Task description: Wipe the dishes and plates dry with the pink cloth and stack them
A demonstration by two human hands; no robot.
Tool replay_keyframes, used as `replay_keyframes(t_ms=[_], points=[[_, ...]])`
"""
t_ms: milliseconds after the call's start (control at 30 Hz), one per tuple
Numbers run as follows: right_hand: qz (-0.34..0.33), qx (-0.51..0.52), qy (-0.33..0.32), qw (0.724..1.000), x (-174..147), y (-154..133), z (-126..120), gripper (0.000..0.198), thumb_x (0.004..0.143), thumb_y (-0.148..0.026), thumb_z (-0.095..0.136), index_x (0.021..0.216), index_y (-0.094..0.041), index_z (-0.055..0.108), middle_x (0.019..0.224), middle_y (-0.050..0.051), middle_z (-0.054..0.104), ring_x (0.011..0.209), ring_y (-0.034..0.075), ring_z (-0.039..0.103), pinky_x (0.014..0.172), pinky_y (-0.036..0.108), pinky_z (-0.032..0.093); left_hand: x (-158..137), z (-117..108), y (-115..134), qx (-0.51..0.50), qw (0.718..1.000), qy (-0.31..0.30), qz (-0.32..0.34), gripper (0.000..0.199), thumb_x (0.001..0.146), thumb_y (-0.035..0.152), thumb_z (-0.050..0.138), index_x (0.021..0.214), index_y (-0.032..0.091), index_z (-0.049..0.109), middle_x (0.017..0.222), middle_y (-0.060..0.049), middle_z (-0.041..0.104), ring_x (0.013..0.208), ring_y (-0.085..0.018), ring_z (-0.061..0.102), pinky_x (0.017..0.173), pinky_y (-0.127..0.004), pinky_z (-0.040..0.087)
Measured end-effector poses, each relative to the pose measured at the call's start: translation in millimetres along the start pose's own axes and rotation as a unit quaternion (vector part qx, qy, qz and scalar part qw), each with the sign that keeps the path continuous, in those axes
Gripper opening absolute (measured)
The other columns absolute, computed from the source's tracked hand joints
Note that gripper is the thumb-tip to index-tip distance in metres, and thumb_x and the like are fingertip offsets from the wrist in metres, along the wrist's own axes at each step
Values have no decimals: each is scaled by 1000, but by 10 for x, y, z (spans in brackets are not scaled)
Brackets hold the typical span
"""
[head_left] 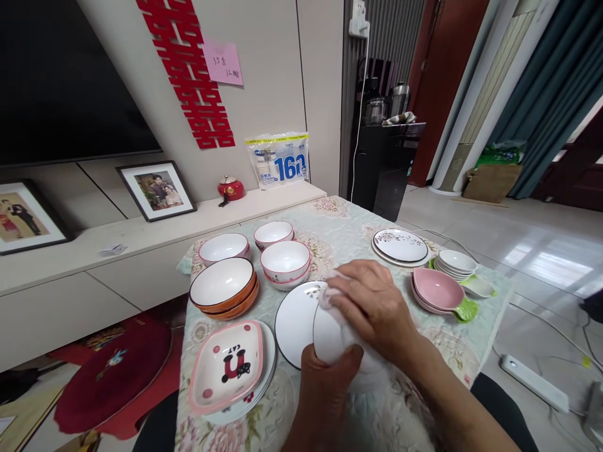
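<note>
My left hand grips the lower edge of a white dish, thumb on its face, tilted above the table. My right hand presses a crumpled white wipe against the dish's upper edge, fingers closed round it. More white material hangs blurred below the right hand. Partly hidden behind the held dish, a dark-rimmed white plate lies on the flowered tablecloth. To its left, a pink-rimmed square cat dish rests on stacked white plates.
Orange bowls and pink-rimmed bowls stand at the left. On the right are patterned plates, small white bowls and pink leaf-handled dishes. A bag marked 160 stands on the cabinet. A power strip lies on the floor.
</note>
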State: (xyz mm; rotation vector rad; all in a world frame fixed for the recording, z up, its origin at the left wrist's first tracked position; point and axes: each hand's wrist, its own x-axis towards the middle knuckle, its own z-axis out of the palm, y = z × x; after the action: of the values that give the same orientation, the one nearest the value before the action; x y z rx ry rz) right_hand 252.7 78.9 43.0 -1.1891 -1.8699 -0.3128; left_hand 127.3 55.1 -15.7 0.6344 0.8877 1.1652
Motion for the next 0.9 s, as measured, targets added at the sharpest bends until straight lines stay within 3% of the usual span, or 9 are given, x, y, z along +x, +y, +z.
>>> replay_keyframes(t_ms=[167, 233, 367, 467, 567, 667, 767, 900], points=[[128, -36, 48, 990, -63, 325, 2, 21, 97, -25, 56, 107, -17, 72, 103, 12, 74, 101, 27, 66, 89, 46, 54, -42, 53, 116, -28, 998, -7, -47, 43, 53, 27, 89, 89, 9, 78, 79, -14, 79, 73, -29, 73, 72, -43, 59], [140, -38, 52, 988, -75, 318, 8, 21, 97, -25, 56, 107, -18, 72, 105, 12, 74, 101, 26, 68, 89, 44, 56, -48, 63, 145, -42, 998, -6, -52, 45, 53, 26, 89, 93, 9, 78, 78, -13, 79, 71, -29, 73, 70, -42, 59], [33, -15, 23, 999, -48, 69, 40, 22, 98, -22, 55, 111, -15, 71, 117, 15, 72, 113, 25, 66, 98, 43, 54, -42, 84, 188, -64, 996, -31, -58, 40, 53, 24, 90, 88, 10, 77, 77, -10, 77, 73, -25, 72, 69, -35, 57], [-61, 63, -57, 995, -3, -156, 58, 20, 97, -18, 53, 109, -15, 69, 118, 13, 72, 116, 23, 64, 104, 41, 51, -25, 90, 209, -68, 996, -19, -46, 24, 53, 19, 88, 73, 14, 75, 68, -4, 73, 66, -19, 67, 63, -28, 55], [-96, 95, -114, 984, 12, -216, 60, 21, 96, -14, 52, 110, -18, 68, 118, 8, 72, 120, 24, 59, 106, 45, 47, -6, 76, 226, -71, 997, -21, -38, 20, 53, 17, 86, 65, 16, 71, 63, -1, 69, 63, -17, 65, 60, -27, 54], [-55, 30, -60, 996, -16, -80, 58, 23, 94, -12, 53, 110, -19, 68, 117, 11, 69, 119, 30, 54, 98, 52, 48, 1, 52, 253, -85, 995, -34, -31, 33, 58, 23, 85, 89, 15, 76, 74, -5, 75, 75, -23, 71, 71, -34, 58], [15, -23, -5, 1000, -48, 83, 45, 21, 94, -14, 55, 107, -18, 70, 107, 13, 65, 100, 28, 54, 84, 49, 51, -3, 41, 299, -94, 994, -43, -33, 55, 64, 27, 84, 116, 13, 72, 85, -10, 79, 91, -30, 74, 84, -41, 58], [41, 9, -36, 998, -44, 48, -30, 17, 96, -16, 53, 97, -18, 70, 96, 11, 61, 92, 24, 53, 78, 41, 50, 18, 31, 342, -94, 995, -28, -29, 64, 65, 27, 85, 125, 13, 68, 94, -12, 80, 95, -32, 74, 87, -41, 58]])
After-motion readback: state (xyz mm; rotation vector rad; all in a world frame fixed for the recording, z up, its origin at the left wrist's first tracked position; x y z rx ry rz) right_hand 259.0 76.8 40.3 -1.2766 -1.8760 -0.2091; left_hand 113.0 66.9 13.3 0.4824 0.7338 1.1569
